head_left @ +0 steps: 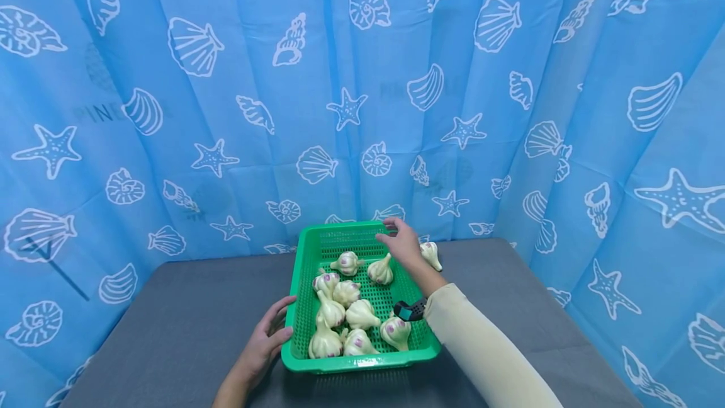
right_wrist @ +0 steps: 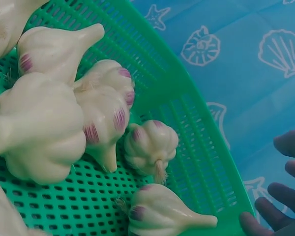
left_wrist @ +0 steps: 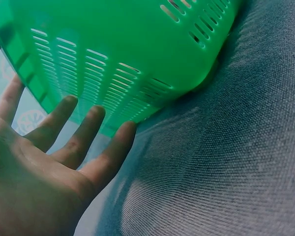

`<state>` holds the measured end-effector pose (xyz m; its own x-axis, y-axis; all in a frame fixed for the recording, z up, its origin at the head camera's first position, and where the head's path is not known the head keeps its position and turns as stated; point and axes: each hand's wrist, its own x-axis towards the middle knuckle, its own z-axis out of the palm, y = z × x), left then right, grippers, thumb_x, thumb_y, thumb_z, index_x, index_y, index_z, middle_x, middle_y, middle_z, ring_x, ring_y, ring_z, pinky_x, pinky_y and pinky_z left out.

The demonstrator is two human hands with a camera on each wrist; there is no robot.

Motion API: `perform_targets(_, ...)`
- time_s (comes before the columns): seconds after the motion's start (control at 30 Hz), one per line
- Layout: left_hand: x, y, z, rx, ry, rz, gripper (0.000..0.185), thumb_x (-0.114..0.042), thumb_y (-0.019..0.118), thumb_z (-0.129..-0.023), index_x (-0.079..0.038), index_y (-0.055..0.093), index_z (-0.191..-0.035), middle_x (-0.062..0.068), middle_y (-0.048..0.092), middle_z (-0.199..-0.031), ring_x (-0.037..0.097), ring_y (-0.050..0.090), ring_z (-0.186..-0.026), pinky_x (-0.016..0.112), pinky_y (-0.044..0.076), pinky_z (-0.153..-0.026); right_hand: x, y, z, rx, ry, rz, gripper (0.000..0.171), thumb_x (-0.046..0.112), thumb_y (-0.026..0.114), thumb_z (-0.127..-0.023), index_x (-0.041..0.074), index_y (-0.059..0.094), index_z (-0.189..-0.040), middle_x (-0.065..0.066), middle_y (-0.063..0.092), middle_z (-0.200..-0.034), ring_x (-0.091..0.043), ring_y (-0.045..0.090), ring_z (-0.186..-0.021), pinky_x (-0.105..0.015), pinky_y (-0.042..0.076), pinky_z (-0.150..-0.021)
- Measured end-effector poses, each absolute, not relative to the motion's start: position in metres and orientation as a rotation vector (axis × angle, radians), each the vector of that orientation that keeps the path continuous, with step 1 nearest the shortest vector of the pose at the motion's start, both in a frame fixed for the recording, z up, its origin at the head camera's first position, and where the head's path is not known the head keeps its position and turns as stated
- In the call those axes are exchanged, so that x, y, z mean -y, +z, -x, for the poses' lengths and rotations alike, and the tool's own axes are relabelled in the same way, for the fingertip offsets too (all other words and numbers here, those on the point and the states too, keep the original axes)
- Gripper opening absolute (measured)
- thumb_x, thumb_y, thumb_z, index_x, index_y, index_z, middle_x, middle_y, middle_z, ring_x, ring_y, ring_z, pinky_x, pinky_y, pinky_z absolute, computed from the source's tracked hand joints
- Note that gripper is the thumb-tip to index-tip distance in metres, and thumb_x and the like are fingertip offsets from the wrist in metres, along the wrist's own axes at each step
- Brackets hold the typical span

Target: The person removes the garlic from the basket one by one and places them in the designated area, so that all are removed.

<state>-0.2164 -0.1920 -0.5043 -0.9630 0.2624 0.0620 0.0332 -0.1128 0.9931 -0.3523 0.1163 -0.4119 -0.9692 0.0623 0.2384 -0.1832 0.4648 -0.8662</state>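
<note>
A green plastic basket (head_left: 362, 362) with slotted walls holds several garlic bulbs (head_left: 360, 315), whitish with purple patches. Beside its left wall is my left hand (head_left: 265, 340), the fingertips at the rim. In the left wrist view the fingers (left_wrist: 91, 128) extend, spread, along the outside of the slotted wall. My right hand (head_left: 403, 243) reaches over the basket's far right corner with nothing in its grasp. Its fingers (right_wrist: 285, 194) are loosely bent near the rim in the right wrist view. Just past that hand, outside the basket, lies another garlic bulb (head_left: 432, 256).
The basket stands on a table with a grey cloth (head_left: 187, 326). Blue curtains (head_left: 255, 112) printed with white shells and starfish hang behind and along both sides. A dark band (head_left: 410, 310) circles the right wrist, over the basket's right side.
</note>
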Motion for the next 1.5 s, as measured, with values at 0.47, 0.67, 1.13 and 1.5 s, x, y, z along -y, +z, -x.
perform_targets(0.47, 0.193, -0.506, 0.217, -1.959, 2.217, -0.354, 0.059, -0.010, 0.051, -0.098, -0.009, 0.028, -0.152, 0.027, 0.026, -0.149, 0.042, 0.030, -0.133, 0.040, 0.047, -0.091, -0.104, -0.419, 0.348, 2.766, 1.379, -0.139, 0.045, 0.022, 0.069, -0.091, 0.006, 0.056, -0.131, -0.021, 0.052, -0.134, -0.036, 0.055, -0.114, -0.047, 0.048, -0.085)
perform_targets(0.67, 0.194, -0.506, 0.217, -1.969, 2.203, -0.369, 0.058, -0.010, 0.051, -0.099, -0.009, 0.027, -0.152, 0.027, 0.025, -0.149, 0.041, 0.031, -0.133, 0.039, 0.047, -0.091, -0.102, -0.418, 0.346, 2.875, 1.335, -0.162, 0.049, 0.022, 0.069, -0.091, 0.004, 0.054, -0.135, -0.021, 0.051, -0.136, -0.038, 0.053, -0.117, -0.049, 0.047, -0.087)
perform_targets(1.13, 0.194, -0.506, 0.217, -1.975, 2.195, -0.365, 0.057, -0.011, 0.050, -0.099, -0.009, 0.027, -0.152, 0.027, 0.025, -0.149, 0.042, 0.031, -0.133, 0.042, 0.046, -0.092, -0.097, -0.422, 0.347, 3.091, 1.096, -0.308, 0.053, 0.023, 0.071, -0.089, 0.001, 0.054, -0.134, -0.020, 0.053, -0.134, -0.035, 0.057, -0.108, -0.048, 0.048, -0.084)
perform_targets(1.5, 0.195, -0.506, 0.218, -1.984, 2.191, -0.346, 0.057, -0.012, 0.051, -0.099, -0.010, 0.028, -0.152, 0.026, 0.025, -0.149, 0.042, 0.031, -0.133, 0.043, 0.047, -0.092, -0.097, -0.426, 0.350, 3.188, 0.957, -0.386, 0.048, 0.019, 0.073, -0.088, 0.001, 0.058, -0.130, -0.019, 0.057, -0.127, -0.030, 0.059, -0.099, -0.044, 0.049, -0.078)
